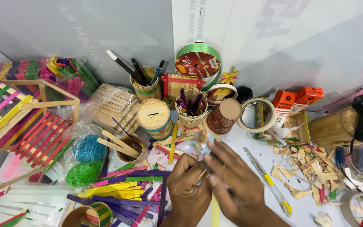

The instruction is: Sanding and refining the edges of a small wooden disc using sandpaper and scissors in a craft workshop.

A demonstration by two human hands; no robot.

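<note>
left hand (pixel 188 185) pinching wooden stick (pixel 200 177), right hand (pixel 230 181) touching

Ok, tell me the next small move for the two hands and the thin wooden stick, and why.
Probably lift the right hand slightly: it overlaps the left hand, whose grip pinches the thin plain wooden stick, so most of the stick is hidden from view.

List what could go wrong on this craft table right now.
1. The utility knife lies just beside the right hand; a sideways move might brush it.
2. The left hand pinches a thin wooden stick that may snap.
3. The stick-built cups stand close together near the hands and could tip.
</note>
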